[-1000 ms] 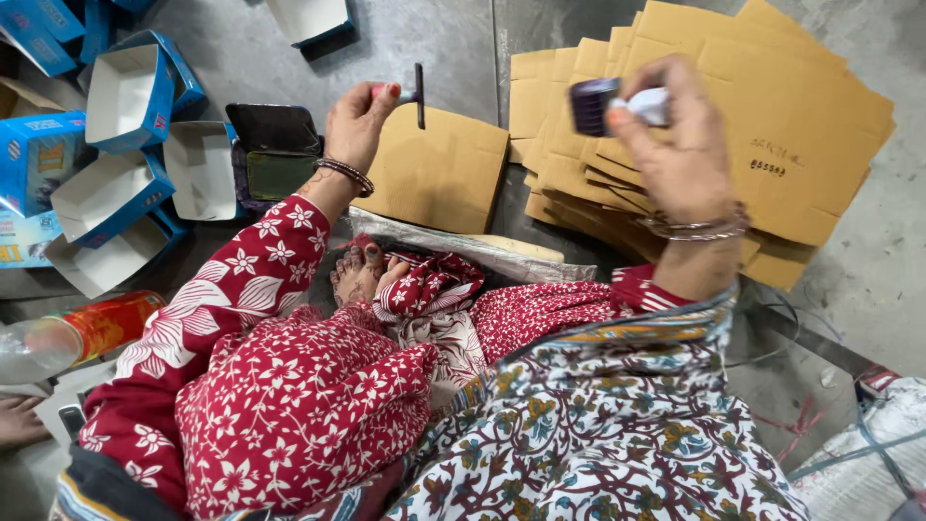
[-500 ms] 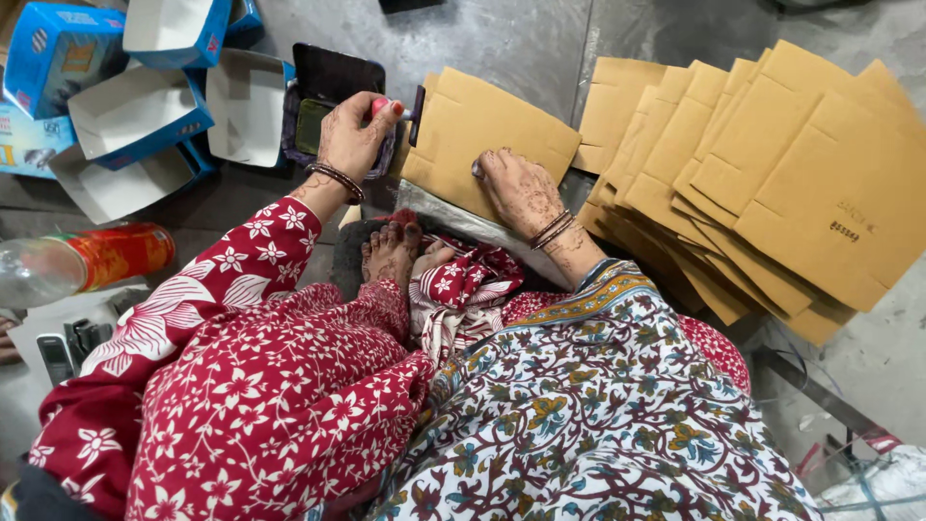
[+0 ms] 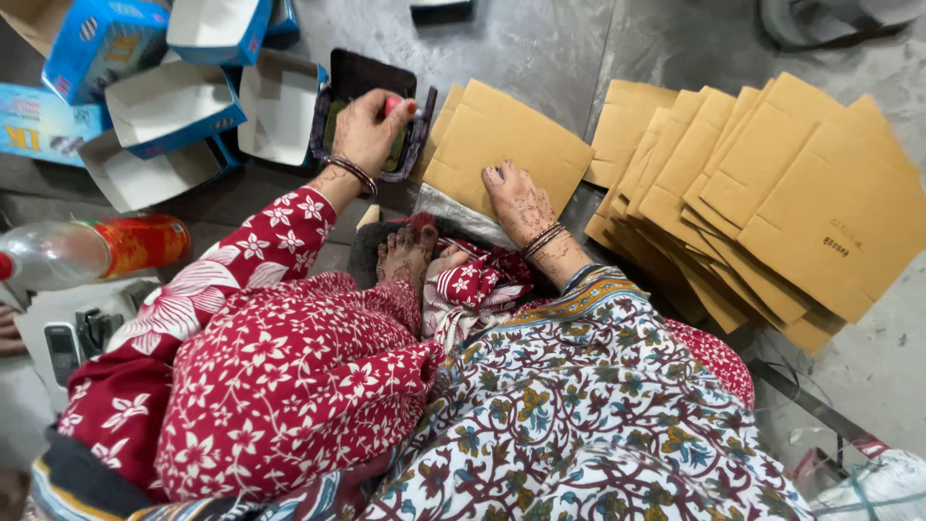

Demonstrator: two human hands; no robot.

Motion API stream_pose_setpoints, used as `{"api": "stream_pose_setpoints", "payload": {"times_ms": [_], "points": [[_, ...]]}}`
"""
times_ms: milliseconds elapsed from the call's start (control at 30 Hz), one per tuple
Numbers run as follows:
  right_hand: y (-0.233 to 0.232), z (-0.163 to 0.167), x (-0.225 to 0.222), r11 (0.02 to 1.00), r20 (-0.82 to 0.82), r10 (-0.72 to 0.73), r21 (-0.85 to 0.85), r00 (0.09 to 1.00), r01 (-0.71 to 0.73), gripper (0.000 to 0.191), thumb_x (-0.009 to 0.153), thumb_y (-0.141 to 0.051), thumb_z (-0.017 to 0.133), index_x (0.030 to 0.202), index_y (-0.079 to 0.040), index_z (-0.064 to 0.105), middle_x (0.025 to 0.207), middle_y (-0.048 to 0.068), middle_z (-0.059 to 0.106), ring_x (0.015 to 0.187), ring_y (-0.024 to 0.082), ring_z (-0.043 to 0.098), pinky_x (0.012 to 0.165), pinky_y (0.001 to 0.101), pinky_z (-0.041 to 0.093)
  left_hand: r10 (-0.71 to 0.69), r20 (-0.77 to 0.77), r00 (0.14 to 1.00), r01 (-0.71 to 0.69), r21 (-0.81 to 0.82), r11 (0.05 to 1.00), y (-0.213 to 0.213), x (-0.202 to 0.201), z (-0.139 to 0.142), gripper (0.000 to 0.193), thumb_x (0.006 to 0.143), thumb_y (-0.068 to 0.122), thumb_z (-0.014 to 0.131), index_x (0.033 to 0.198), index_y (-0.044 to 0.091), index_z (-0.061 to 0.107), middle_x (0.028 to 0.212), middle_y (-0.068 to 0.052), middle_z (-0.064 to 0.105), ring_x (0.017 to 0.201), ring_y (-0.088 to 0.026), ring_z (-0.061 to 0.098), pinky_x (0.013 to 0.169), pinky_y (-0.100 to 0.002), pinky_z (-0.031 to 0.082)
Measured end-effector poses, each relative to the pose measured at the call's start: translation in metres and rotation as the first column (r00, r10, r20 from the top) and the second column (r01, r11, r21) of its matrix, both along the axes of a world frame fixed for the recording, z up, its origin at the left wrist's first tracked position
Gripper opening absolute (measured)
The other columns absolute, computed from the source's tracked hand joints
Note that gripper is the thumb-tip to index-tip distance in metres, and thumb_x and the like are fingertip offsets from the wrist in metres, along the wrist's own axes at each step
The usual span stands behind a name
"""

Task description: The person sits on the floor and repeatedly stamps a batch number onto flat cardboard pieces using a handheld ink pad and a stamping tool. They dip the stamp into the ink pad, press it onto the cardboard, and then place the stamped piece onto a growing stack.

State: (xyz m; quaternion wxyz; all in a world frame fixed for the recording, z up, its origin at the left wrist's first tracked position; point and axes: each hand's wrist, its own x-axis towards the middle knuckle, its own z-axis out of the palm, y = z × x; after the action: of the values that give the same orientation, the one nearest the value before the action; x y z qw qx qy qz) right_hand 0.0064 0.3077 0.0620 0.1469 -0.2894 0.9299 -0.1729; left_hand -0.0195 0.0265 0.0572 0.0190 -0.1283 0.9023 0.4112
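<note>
My left hand [image 3: 370, 127] grips a small stamp with a pink top and presses it into a dark open ink-pad case [image 3: 371, 92] on the floor. My right hand [image 3: 517, 199] lies flat, fingers spread, on the near edge of a small stack of brown cardboard sheets [image 3: 511, 135] in front of me. Both wrists carry bangles. My bare feet [image 3: 417, 255] rest just below the stack, between my red floral sleeve and patterned clothing.
A fanned pile of brown cardboard sheets [image 3: 772, 193] lies to the right. Several open blue-and-white cartons [image 3: 183, 106] sit at upper left. A plastic bottle with an orange label [image 3: 92, 249] lies at left, near a phone [image 3: 60, 349]. The floor is grey concrete.
My right hand came down from the fanned pile, where it held a small dark object, and now rests flat on the small stack. My left hand moved the stamp onto the ink pad.
</note>
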Motion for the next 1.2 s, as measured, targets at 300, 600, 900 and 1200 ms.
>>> {"api": "stream_pose_setpoints", "payload": {"times_ms": [300, 600, 900, 1200], "points": [[0.085, 0.062, 0.009, 0.952, 0.052, -0.279, -0.116, 0.959, 0.284, 0.022, 0.098, -0.019, 0.065, 0.115, -0.01, 0.053, 0.109, 0.013, 0.063, 0.097, 0.038, 0.066, 0.08, 0.049, 0.053, -0.359, -0.047, 0.932, 0.351, -0.122, 0.928, 0.056, -0.005, -0.015, 0.033, 0.087, 0.031, 0.08, 0.107, 0.006, 0.072, 0.097, -0.017, 0.072, 0.094, -0.037, 0.068, 0.082, -0.047, 0.052], [0.11, 0.072, 0.027, 0.942, 0.227, -0.305, -0.068, 0.925, 0.328, 0.022, 0.095, -0.018, 0.063, 0.112, -0.011, 0.052, 0.105, 0.013, 0.064, 0.099, 0.038, 0.065, 0.08, 0.0496, 0.053, -0.766, 0.146, 0.626, 0.76, -0.333, 0.558, 0.121, -0.013, -0.024, 0.014, 0.092, 0.022, 0.072, 0.097, 0.01, 0.066, 0.094, -0.009, 0.074, 0.101, -0.034, 0.064, 0.083, -0.047, 0.052], [0.11, 0.049, 0.035, 0.967, 0.289, -0.195, -0.102, 0.937, 0.233, 0.024, 0.094, -0.02, 0.064, 0.112, -0.012, 0.053, 0.104, 0.013, 0.065, 0.101, 0.037, 0.065, 0.082, 0.0497, 0.053, -0.802, 0.175, 0.571, 0.747, -0.515, 0.42, 0.126, 0.01, -0.043, 0.017, 0.092, 0.014, 0.064, 0.107, 0.006, 0.059, 0.097, -0.011, 0.07, 0.102, -0.032, 0.065, 0.081, -0.043, 0.055], [0.097, 0.014, 0.022, 0.951, 0.359, -0.235, -0.108, 0.903, 0.29, 0.032, 0.091, -0.024, 0.066, 0.119, -0.012, 0.055, 0.11, 0.014, 0.069, 0.105, 0.035, 0.066, 0.085, 0.0515, 0.05, -0.768, 0.31, 0.56, 0.812, -0.393, 0.432, 0.125, -0.017, -0.024, 0.024, 0.097, 0.032, 0.067, 0.103, 0.009, 0.064, 0.088, -0.01, 0.074, 0.101, -0.031, 0.067, 0.083, -0.044, 0.054]]}}
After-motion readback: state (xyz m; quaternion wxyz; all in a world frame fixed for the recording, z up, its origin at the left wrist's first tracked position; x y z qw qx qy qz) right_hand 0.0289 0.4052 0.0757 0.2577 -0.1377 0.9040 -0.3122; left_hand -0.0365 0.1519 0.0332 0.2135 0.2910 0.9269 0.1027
